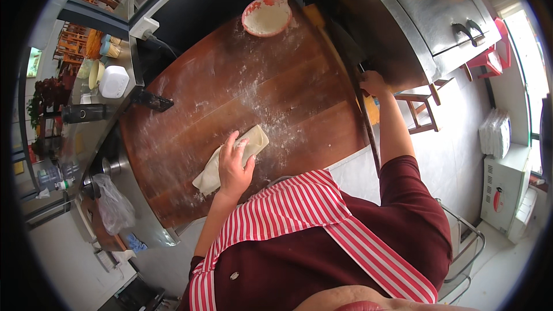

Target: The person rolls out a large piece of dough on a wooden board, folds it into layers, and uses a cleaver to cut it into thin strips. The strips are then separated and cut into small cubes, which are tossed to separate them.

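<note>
A folded sheet of pale dough lies slantwise on the floured wooden board, near its front edge. My left hand rests over the dough, fingers stretched out and touching its top. At the board's right edge my right hand is closed with the arm reaching forward. Beside its fingers is a dark, flat, blade-like shape; I cannot make out what the hand grips. A red scoop-shaped bowl of white flour stands at the far end of the board.
A steel cabinet stands at the far right, with a wooden stool below it. A black phone-like object lies at the board's left edge. Left of the board, a counter holds a black bottle, and a clear plastic bag hangs nearer me.
</note>
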